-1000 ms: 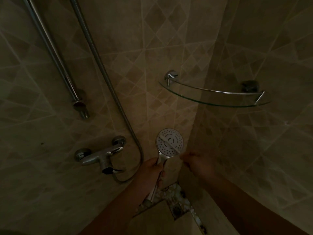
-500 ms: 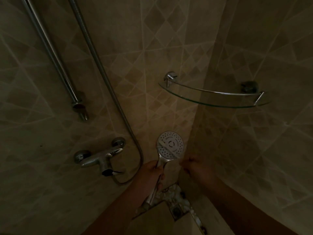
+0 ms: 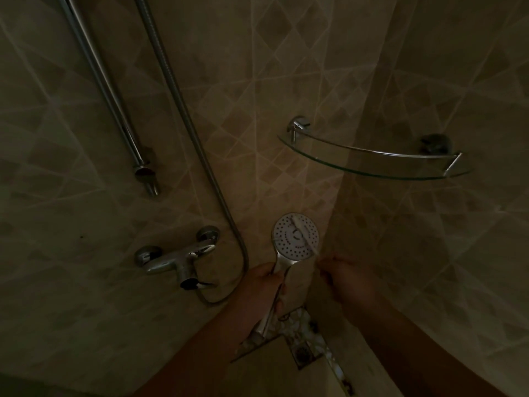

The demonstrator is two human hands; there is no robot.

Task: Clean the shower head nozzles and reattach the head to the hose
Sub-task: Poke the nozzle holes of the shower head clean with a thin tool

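Observation:
A chrome shower head (image 3: 294, 239) with a round white nozzle face points toward me, low in the shower corner. My left hand (image 3: 262, 285) grips its handle below the face. My right hand (image 3: 347, 277) holds a thin white brush (image 3: 304, 234), probably a toothbrush, whose shaft lies diagonally across the nozzle face. The metal hose (image 3: 183, 116) hangs down the left wall and loops to the mixer tap (image 3: 177, 257). The handle's lower end is free of the hose.
A chrome slide rail (image 3: 106, 90) runs down the left wall. A curved glass corner shelf (image 3: 372, 164) with a metal rail sits above the hands. A floor drain (image 3: 302, 352) lies below. The light is dim.
The brush has swung across the nozzle face, now lying more upright from the upper middle to the lower right. The shower head has shifted slightly in view.

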